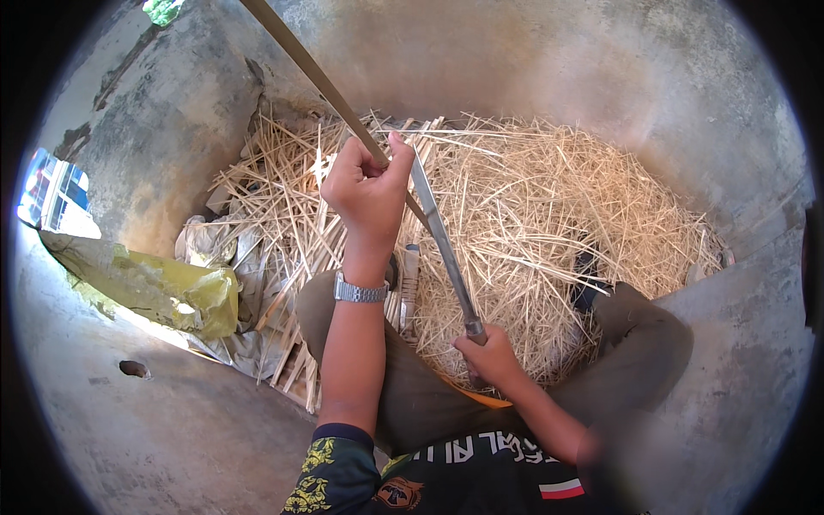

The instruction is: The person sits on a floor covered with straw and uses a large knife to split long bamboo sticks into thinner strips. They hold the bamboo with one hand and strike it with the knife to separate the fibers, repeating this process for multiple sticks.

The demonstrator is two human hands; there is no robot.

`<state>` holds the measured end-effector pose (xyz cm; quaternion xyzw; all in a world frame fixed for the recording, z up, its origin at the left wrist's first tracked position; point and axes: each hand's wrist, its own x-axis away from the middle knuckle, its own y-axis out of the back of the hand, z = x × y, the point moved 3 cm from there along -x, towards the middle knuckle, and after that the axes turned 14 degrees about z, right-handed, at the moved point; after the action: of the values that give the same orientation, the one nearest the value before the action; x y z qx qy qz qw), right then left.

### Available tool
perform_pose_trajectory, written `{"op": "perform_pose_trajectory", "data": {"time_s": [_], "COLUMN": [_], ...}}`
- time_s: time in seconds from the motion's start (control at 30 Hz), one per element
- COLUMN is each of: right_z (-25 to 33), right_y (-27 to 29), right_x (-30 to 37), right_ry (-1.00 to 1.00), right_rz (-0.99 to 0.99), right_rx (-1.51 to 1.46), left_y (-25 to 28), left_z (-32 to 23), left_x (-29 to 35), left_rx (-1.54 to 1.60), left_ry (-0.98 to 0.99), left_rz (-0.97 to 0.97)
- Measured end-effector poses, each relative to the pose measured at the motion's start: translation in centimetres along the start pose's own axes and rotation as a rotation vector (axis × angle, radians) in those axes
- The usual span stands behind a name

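My left hand (369,180), with a metal watch on its wrist, is closed round a long, narrow strip of bamboo (313,75). The strip slants from the upper left down past my fist, and its lower end reaches behind the knife blade. In my right hand (495,355), low and near my lap, is the handle of a long knife (446,251). Its blade points up and slightly left, the tip close beside my left fingers. Blade and strip cross just below my left hand; whether they touch I cannot tell.
Fine pale shavings (635,193) are heaped before me, with loose split strips (279,176) at left. Concrete walls (549,73) curve around. A yellowish plastic sheet (172,287) and whitish bags (210,240) lie left. My bent legs (657,343) frame the near side.
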<state>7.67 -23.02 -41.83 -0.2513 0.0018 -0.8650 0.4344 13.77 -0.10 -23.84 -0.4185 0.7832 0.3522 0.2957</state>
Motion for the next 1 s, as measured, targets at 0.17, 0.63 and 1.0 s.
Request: {"op": "perform_pose_trajectory", "data": {"time_s": [0.17, 0.63, 1.0], "right_z": [-0.3, -3.2, -0.5], "right_y": [0.8, 1.1, 0.9], "right_x": [-0.2, -1.7, 0.0], "right_ry": [0.106, -0.139, -0.116], "right_rz": [-0.064, -0.036, -0.091], "right_rx": [-0.024, -0.015, 0.13], "left_y": [-0.1, 0.7, 0.6], "left_z": [0.0, 2.4, 1.6], "left_x": [0.0, -0.3, -1.2], "left_rx": [0.016, 0.131, 0.814], "left_ry": [-0.017, -0.206, 0.11], "left_rz": [-0.042, 0.06, 0.231]}}
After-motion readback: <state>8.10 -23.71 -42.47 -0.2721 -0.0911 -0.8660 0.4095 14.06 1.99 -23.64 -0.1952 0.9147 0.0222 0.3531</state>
